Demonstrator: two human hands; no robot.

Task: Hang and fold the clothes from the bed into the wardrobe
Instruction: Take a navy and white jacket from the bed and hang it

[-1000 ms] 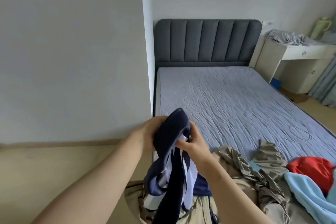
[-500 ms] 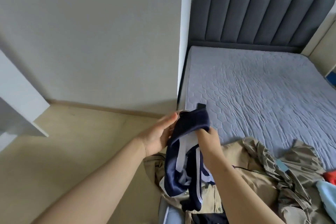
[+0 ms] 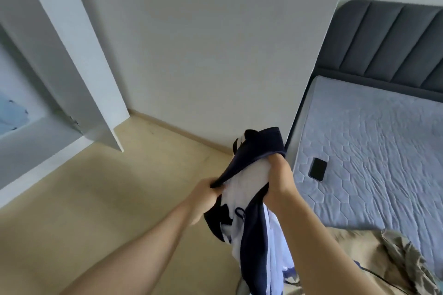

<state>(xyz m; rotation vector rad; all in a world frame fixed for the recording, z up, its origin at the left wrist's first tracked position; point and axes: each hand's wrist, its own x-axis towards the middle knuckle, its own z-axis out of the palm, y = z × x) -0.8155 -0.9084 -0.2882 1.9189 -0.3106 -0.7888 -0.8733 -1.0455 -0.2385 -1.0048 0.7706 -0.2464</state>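
Note:
A navy and white garment (image 3: pixel 251 223) hangs in front of me, held up by both hands. My left hand (image 3: pixel 203 196) grips its dark upper edge on the left. My right hand (image 3: pixel 280 177) grips the same edge higher up on the right, so the top is spread between them. The rest of the garment hangs down between my forearms. The open wardrobe (image 3: pixel 36 127) stands at the left, its white door (image 3: pixel 79 60) swung outward. The bed (image 3: pixel 371 151) with a grey quilted mattress lies to the right.
A black phone (image 3: pixel 318 169) lies on the mattress near its left edge. Khaki clothes (image 3: pixel 374 261) are heaped at the bed's near end. A white wall panel (image 3: pixel 215 43) stands between wardrobe and bed. Light wooden floor (image 3: pixel 96 199) stretches below.
My view has swung left, bringing the wardrobe into sight. My hands have pulled apart and spread the garment's top edge; it now hangs off the bed over the floor.

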